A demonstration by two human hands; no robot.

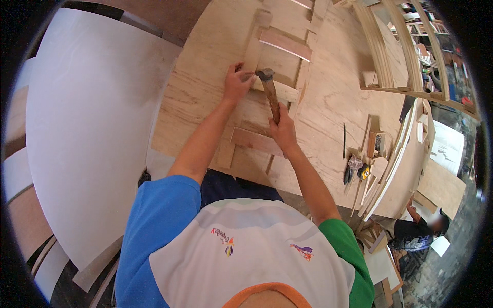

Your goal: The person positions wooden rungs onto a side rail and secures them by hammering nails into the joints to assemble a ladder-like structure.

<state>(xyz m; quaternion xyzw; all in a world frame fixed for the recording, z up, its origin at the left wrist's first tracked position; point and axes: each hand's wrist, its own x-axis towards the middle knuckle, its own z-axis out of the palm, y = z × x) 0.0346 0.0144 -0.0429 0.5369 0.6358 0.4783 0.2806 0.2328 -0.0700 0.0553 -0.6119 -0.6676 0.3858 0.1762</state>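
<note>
My right hand is wrapped round the wooden handle of a hammer. The hammer's dark metal head is at the fingertips of my left hand. The fingers of my left hand are pinched together over a joint of the wooden ladder-like frame; whatever they hold is too small to make out. This frame lies flat on a plywood sheet. Across it run several crosspieces, among them a reddish-brown crosspiece beyond my hands and a nearer crosspiece below them.
To the right lie a black pencil-like stick, pliers, a yellow tape measure and a small wooden box. A slatted wooden frame stands far right. A large white panel fills the left. Another person is at lower right.
</note>
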